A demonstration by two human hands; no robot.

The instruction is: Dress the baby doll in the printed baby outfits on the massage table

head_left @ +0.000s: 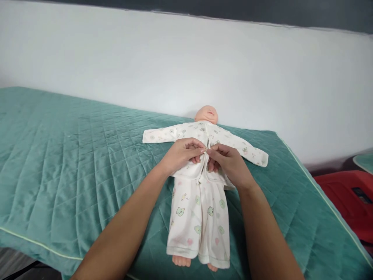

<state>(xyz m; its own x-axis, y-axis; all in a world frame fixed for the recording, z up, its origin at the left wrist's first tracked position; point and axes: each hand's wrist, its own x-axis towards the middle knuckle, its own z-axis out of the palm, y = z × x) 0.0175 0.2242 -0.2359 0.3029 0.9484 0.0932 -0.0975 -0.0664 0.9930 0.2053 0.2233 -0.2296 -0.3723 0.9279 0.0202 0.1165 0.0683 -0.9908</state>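
A baby doll (206,114) lies on its back on a green quilted mattress (72,155), head toward the wall, bare feet toward me. It wears a white printed shirt (163,134) with sleeves spread wide and matching white trousers (201,221). My left hand (182,153) pinches the left edge of the shirt front at the doll's chest. My right hand (229,161) pinches the right edge just opposite. The fingertips of both hands meet at the shirt's middle opening.
A white wall (186,62) runs behind the mattress. The mattress edge with pale piping slopes down at the right. Beyond it a red object (346,198) sits low on the floor, with a bit of green fabric (364,161) above it.
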